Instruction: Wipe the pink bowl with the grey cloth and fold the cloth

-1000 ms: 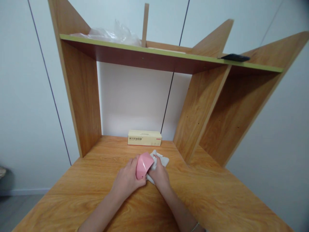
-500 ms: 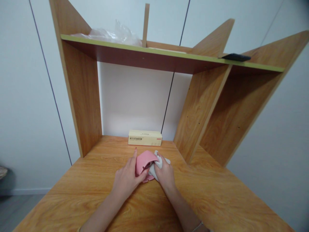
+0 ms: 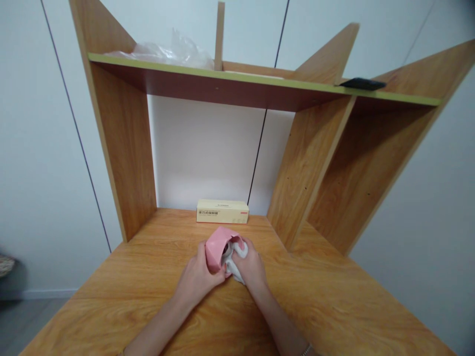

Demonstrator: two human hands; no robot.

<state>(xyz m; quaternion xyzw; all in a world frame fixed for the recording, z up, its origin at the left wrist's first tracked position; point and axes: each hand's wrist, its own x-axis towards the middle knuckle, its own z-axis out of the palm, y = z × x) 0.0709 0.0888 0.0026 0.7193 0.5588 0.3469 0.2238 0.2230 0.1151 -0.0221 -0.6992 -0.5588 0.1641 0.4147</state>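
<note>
My left hand (image 3: 196,279) grips a pink bowl-shaped cup (image 3: 215,245), tilted on its side above the wooden desk (image 3: 148,277), its mouth turned toward my right hand. My right hand (image 3: 252,269) is closed on a crumpled white cloth (image 3: 233,257) and presses it into the cup's opening. Both hands meet at the middle of the desk, a little in front of a long cream cardboard box (image 3: 221,211).
The desk carries a wooden hutch with a left side panel (image 3: 122,158), slanted dividers (image 3: 308,163) and a green-edged top shelf (image 3: 222,76). A clear plastic bag (image 3: 174,49) and a flat black object (image 3: 361,83) lie on that shelf. White wall panels stand behind.
The pink cup has been turned in my left hand so its opening faces the cloth. The right hand has bunched the cloth and pushed it into the cup.
</note>
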